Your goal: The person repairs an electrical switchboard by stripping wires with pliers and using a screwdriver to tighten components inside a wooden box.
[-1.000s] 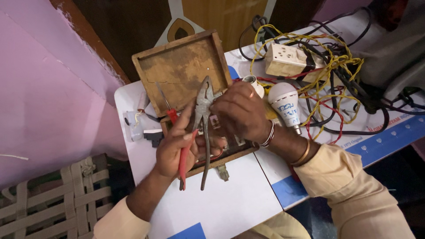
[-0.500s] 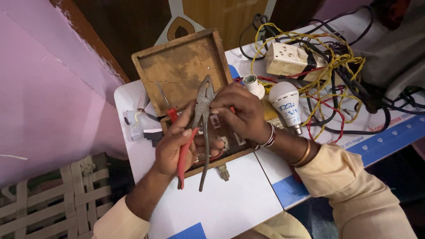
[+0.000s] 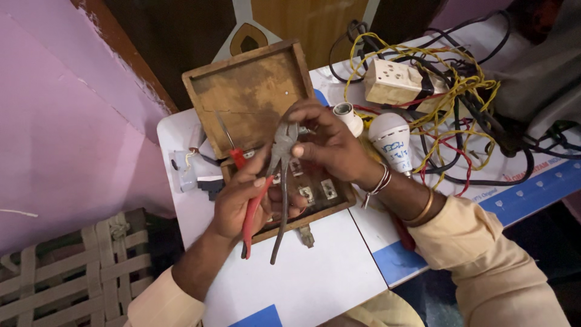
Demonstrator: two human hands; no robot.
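Left hand (image 3: 242,203) grips grey metal pliers with red handle (image 3: 275,181), jaws up. Right hand (image 3: 327,142) pinches pliers' tip, maybe something tiny there, can't tell. Brown wooden switch box (image 3: 254,97) under both hands. Step: nipping small part. Next: steady squeeze.

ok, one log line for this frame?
left hand: grips pliers | right hand: at plier head | under: wooden box | beside: bulb

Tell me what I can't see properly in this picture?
- Head view: what the pliers bite is hidden by the right hand.
- Part of the wooden box and its sockets lies under the left hand.
- The tangled wires run off the right edge.
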